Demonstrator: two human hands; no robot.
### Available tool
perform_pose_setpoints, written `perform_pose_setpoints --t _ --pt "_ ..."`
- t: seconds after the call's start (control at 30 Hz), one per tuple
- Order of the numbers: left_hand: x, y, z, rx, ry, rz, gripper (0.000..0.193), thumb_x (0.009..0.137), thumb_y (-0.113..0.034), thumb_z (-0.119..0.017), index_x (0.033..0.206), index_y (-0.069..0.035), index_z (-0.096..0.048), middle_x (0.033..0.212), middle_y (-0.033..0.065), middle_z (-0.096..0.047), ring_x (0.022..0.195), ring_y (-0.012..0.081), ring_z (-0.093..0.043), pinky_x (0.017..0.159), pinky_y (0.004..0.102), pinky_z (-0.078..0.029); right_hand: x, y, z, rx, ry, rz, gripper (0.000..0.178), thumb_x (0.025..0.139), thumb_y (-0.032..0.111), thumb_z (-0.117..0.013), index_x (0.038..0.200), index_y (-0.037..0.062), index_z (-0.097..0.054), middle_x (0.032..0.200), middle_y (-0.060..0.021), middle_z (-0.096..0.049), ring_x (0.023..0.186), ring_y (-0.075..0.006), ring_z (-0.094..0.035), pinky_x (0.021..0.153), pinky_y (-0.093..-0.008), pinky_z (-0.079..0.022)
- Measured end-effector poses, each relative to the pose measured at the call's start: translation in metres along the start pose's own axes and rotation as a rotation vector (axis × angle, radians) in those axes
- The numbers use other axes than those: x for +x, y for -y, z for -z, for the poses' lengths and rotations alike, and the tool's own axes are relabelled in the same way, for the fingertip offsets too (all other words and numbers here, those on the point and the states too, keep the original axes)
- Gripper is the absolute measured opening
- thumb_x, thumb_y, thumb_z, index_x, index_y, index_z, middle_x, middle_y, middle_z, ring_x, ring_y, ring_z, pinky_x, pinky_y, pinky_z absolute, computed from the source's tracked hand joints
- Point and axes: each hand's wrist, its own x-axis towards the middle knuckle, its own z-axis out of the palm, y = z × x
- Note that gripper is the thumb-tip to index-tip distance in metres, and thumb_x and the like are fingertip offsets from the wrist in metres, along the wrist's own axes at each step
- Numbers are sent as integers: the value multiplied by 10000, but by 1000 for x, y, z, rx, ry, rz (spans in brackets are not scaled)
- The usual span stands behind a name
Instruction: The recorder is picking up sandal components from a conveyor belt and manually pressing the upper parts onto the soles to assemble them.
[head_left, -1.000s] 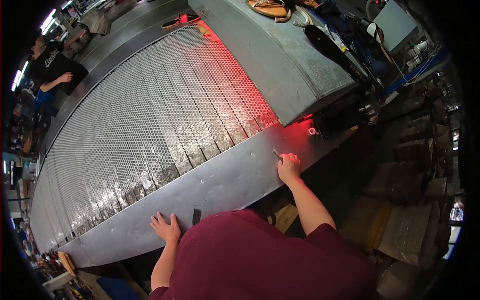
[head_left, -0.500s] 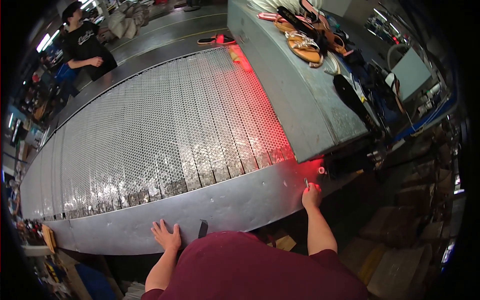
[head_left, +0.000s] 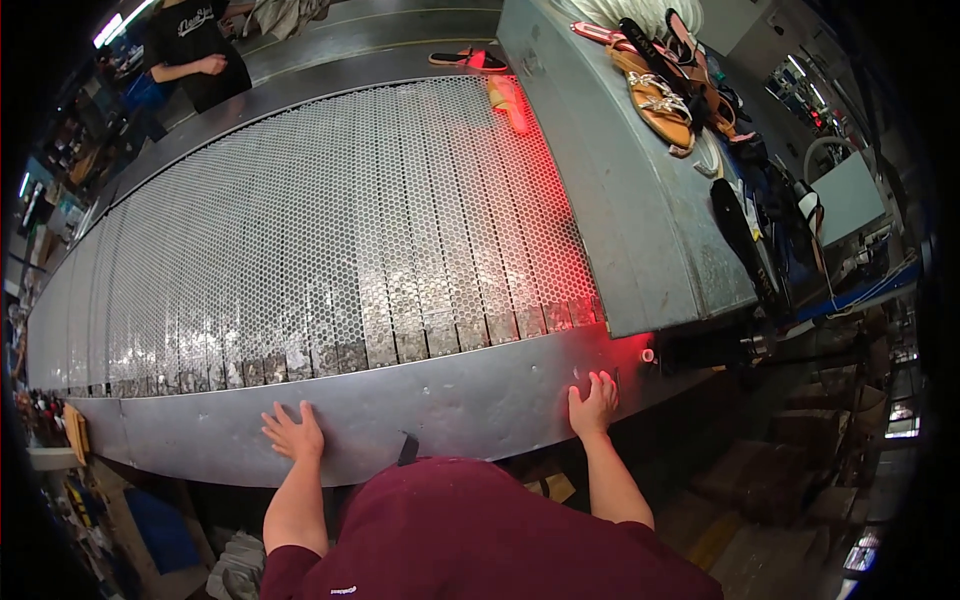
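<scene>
My left hand (head_left: pixel 293 432) rests with spread fingers on the smooth metal side panel (head_left: pixel 440 395) of a conveyor. Farther right, my right hand (head_left: pixel 595 403) lies on the same panel, fingers apart and nothing visible in them. A small, thin dark piece (head_left: pixel 616 377) shows right beside its fingertips; I cannot tell whether it is fixed there. Beyond both hands spreads the conveyor's belt of perforated metal slats (head_left: pixel 300 230). At its far right, in red light, a sandal or sole (head_left: pixel 508 104) lies by the housing. A dark sandal (head_left: pixel 468 60) sits on the far ledge.
A grey metal housing (head_left: pixel 630 220) spans the belt's right end. On top lie several sandals (head_left: pixel 655 100) and a long black sole (head_left: pixel 742 235). Across the belt stands a person (head_left: pixel 195 50) in a black shirt. Brown stacked packages (head_left: pixel 770 460) are at lower right.
My right hand has opened from its grip on a small metal piece and moved left. My left hand shifted slightly along the panel. The reddish sandal has come farther out of the housing.
</scene>
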Motion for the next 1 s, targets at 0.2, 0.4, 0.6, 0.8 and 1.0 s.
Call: perform_pose_setpoints --t 0.2,0.4,0.6,0.8,1.0 --pt "20 -25 -8 -16 -13 159 742 908 -640 -391 1508 -231 -235 1592 87 -95 1457 350 -68 1131 576 -108 20 14 -4 1 64 -11 553 788 319 -689 1238 36 -534 1354 -179 -452 1290 -355 -375 1080 -497 -288" --pt "15 -34 -23 47 -124 153 742 906 -641 -406 1507 -241 -236 1591 86 -109 1458 342 -65 1130 581 -101 91 41 -17 19 68 -22 683 810 371 -670 1350 19 -444 1434 -226 -374 1344 -385 -318 1108 -511 -242" --pt "16 -38 -32 68 -121 154 739 904 -623 -436 1502 -232 -247 1586 93 -125 1454 344 -80 1130 581 -101 202 66 -55 -72 -12 -78 835 825 483 -616 1450 25 -303 1505 -240 -264 1402 -387 -230 1137 -514 -178" --pt "15 -38 -41 66 -142 134 738 907 -598 -458 1500 -211 -251 1587 91 -122 1454 348 -78 1126 588 -100 285 93 -93 -159 -78 -412 931 825 567 -575 1489 30 -203 1529 -233 -221 1429 -372 -178 1132 -560 -137" --pt "13 -30 -54 74 -193 110 729 911 -570 -473 1498 -195 -259 1584 96 -138 1449 355 -102 1111 592 -136 361 114 -111 -193 -153 -431 955 828 599 -557 1492 27 -180 1544 -213 -202 1432 -372 -174 1128 -566 -138"
